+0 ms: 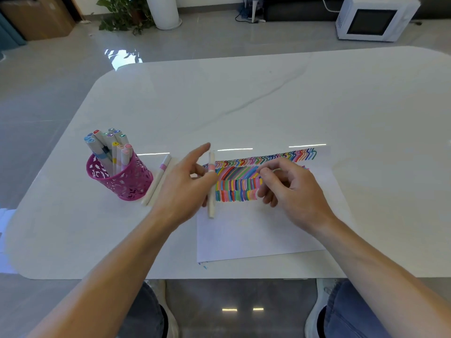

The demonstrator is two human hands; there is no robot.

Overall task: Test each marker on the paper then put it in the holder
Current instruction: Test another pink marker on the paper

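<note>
My left hand (pixel 183 184) pinches a white marker with a pink band (pixel 211 203), which stands nearly upright at the left edge of the paper (pixel 244 235); the index finger points away. Rows of coloured strokes fill the top part of the sheet. Over those strokes hovers my right hand (pixel 290 189), its fingers loosely curled with nothing visible in them. To the left stands the pink perforated holder (pixel 127 184) with several capped markers (pixel 109 147) in it. Two more white markers (pixel 158 181) lie side by side on the table just right of the holder.
The white marble-look table (pixel 268 98) extends far behind the paper. On the floor beyond it are a white microwave (pixel 373 18), a potted plant (pixel 124 13), a white cylinder (pixel 166 11) and a cardboard box (pixel 36 18). My knees show below the table's near edge.
</note>
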